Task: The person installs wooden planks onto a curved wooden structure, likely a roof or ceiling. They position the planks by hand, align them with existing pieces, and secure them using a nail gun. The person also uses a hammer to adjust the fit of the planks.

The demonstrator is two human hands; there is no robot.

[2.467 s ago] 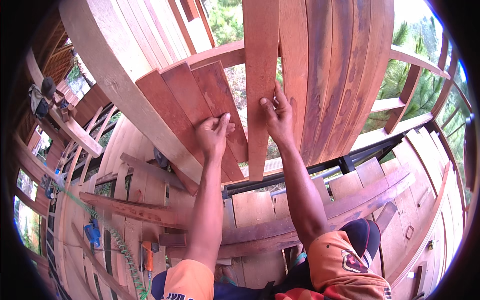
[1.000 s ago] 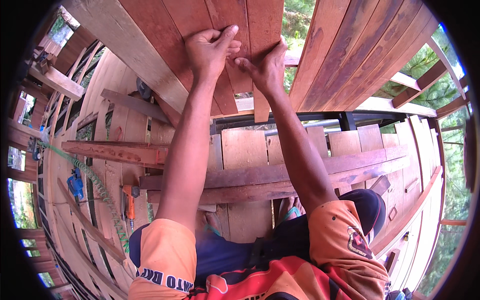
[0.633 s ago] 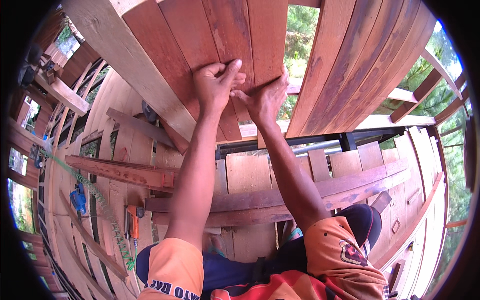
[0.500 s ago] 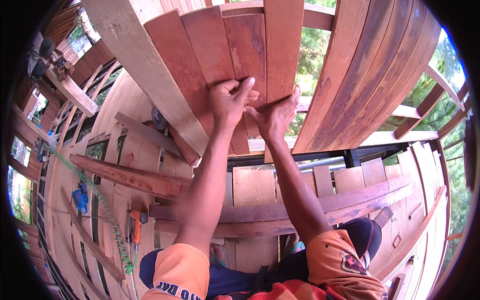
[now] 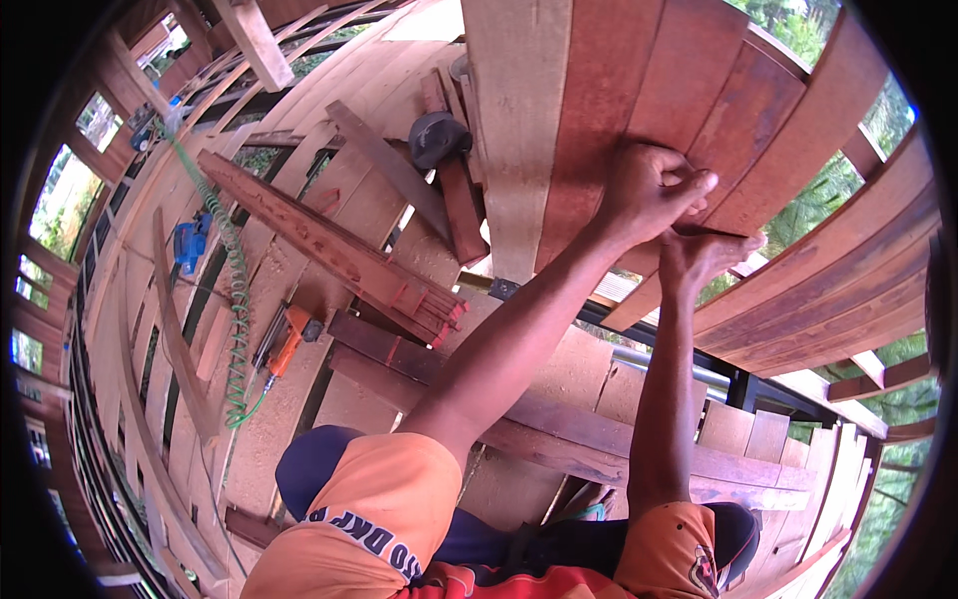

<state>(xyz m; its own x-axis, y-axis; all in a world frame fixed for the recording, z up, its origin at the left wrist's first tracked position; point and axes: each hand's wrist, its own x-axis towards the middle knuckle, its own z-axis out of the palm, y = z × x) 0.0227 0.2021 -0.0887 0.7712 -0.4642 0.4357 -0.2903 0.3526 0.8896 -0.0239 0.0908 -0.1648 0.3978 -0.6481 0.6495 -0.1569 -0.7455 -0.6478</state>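
Observation:
My left hand [image 5: 664, 195] rests high on upright reddish-brown planks [image 5: 589, 100], its fingers curled in; whether it grips anything there is unclear. Just below and right of it, my right hand [image 5: 704, 255] is closed round the edge of a right-hand plank [image 5: 818, 110], thumb against the board. That plank lies alongside the others. A paler timber [image 5: 511, 130] runs down their left side. A gap showing greenery separates them from a curved panel of stained boards [image 5: 828, 280] on the right.
On the slatted deck lie loose planks [image 5: 289, 230], an orange air tool [image 5: 284, 339] with a coiled green hose [image 5: 238, 329], a blue tool [image 5: 190, 243] and a dark rounded object [image 5: 439, 138]. A black metal rail [image 5: 738, 389] runs below the boards.
Since the oldest frame, the right-hand plank has shifted left against the reddish boards, with my hands closer together. Lately the view has swung leftward, showing more deck and tools.

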